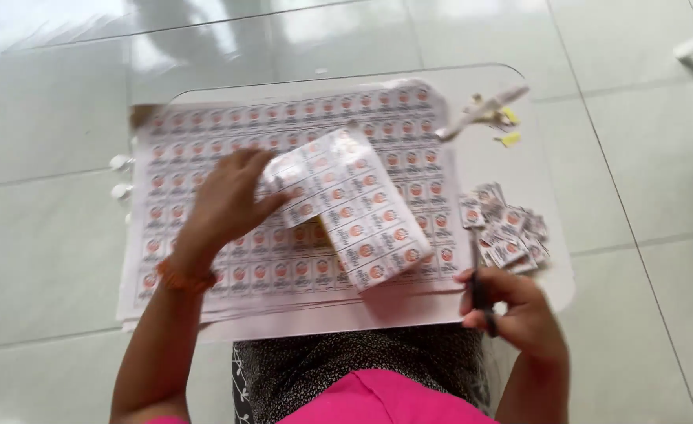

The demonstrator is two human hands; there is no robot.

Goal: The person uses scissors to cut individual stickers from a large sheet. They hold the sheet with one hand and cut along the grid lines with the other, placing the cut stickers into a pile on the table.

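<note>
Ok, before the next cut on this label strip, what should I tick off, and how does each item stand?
1. Left hand grips the cut strip of labels: ok.
2. Right hand holds the scissors: ok.
3. Scissor blades open or closed: cannot tell, blurred.
4. Blades lined up on the strip: not ok, they are apart from it.
5. Pile of cut labels lies off the uncut sheets: ok.
6. Sheets lie flat on the board: ok.

Orange bracelet (183,278) on left wrist, pink top (378,400), black-and-white patterned garment (346,365)
</note>
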